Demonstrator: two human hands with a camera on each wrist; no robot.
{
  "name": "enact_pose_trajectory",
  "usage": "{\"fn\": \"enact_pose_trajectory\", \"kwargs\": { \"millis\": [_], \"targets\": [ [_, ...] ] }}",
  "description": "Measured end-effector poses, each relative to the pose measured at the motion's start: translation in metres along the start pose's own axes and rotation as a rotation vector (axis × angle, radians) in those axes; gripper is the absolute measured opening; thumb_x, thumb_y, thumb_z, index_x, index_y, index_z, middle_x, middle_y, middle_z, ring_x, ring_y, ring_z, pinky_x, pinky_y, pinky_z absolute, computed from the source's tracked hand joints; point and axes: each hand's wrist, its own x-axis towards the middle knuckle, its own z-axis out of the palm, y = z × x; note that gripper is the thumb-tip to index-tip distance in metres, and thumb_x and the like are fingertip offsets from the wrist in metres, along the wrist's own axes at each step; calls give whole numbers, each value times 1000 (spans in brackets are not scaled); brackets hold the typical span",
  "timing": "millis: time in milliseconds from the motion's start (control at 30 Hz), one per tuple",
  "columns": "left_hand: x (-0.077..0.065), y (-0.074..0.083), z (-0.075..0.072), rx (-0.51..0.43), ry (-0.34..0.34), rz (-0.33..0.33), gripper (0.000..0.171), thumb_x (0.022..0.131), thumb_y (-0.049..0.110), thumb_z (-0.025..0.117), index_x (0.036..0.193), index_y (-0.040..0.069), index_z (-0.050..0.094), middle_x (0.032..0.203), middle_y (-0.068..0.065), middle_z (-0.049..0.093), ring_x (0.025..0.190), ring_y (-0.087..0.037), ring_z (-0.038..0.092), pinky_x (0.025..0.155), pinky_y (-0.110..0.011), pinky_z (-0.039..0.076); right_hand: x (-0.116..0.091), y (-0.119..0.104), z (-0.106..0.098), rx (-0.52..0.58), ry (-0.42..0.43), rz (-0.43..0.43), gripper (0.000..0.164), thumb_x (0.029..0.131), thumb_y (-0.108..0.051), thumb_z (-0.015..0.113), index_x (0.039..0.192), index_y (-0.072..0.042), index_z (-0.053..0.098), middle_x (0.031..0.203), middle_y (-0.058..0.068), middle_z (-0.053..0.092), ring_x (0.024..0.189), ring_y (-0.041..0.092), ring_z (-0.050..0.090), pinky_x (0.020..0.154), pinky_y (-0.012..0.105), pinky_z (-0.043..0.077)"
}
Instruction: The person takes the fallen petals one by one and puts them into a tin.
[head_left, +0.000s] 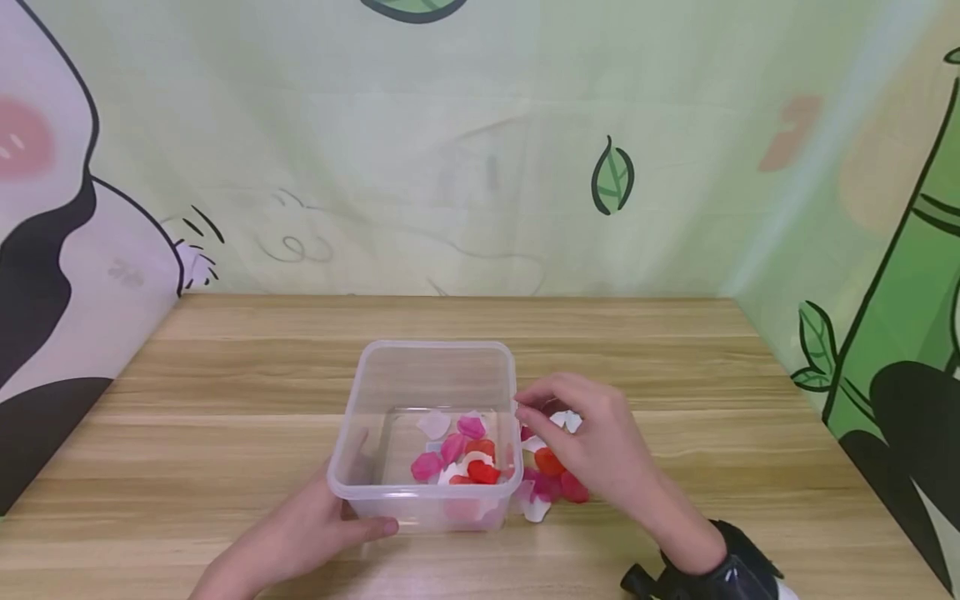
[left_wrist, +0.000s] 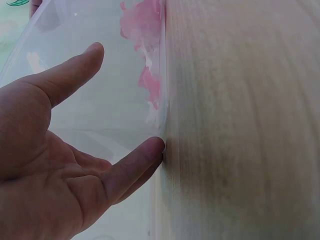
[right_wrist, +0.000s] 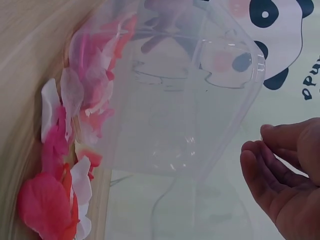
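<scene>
A clear plastic container [head_left: 423, 492] stands on the table with pink, red and white petals [head_left: 453, 448] inside, mostly toward its right front. My left hand [head_left: 318, 525] is at its left front corner: the thumb lies along the front wall, while the fingers touch the left side. From the left wrist, this hand [left_wrist: 65, 155] shows spread, fairly straight fingers against the plastic. Beside the container's right rim is my right hand [head_left: 592, 425], fingers curled, thumb and fingertips together. The right wrist view shows no petal in that hand [right_wrist: 285, 170]. More loose petals [right_wrist: 45, 205] lie below it.
The loose petals [head_left: 549, 462] are heaped on the wooden table [head_left: 247, 367] against the container's right side, partly covered by the right hand. A printed cloth backdrop [head_left: 487, 167] rises behind the table and along both sides. A black strap [head_left: 731, 567] is around the right wrist.
</scene>
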Motion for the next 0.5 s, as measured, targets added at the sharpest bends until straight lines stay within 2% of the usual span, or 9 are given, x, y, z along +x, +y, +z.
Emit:
{"fn": "enact_pose_trajectory", "kwargs": {
  "millis": [167, 300, 400, 500],
  "targets": [
    [1, 1, 0, 9, 3, -1, 110, 84, 26, 88, 162, 11, 13, 126, -17, 61, 101, -26, 62, 85, -31, 54, 0, 4, -7, -100, -19, 33, 20, 85, 4, 81, 100, -8, 75, 94, -2, 73, 82, 8, 67, 69, 28, 58],
    [0, 0, 0, 9, -4, -17, 110, 84, 27, 88, 161, 7, 13, 141, -21, 52, 114, -31, 57, 94, -35, 52, 0, 7, -12, -154, -57, 44, 17, 86, 4, 80, 98, -6, 74, 90, -2, 71, 78, 8, 64, 67, 26, 57],
    [0, 0, 0, 31, 1, -24, 109, 84, 30, 88, 161, 5, 15, 143, -20, 52, 120, -31, 55, 101, -39, 48, 0, 9, -15, -192, -99, 61, 15, 87, 3, 79, 96, -6, 73, 86, -3, 68, 74, 8, 60, 64, 26, 55],
    [1, 0, 0, 15, -2, -21, 110, 84, 28, 88, 161, 4, 13, 145, -22, 50, 121, -32, 55, 100, -40, 48, -1, 10, -19, -235, -163, 118, 14, 87, 1, 80, 94, -9, 73, 84, -6, 66, 72, 8, 57, 63, 28, 55]
  ]
}}
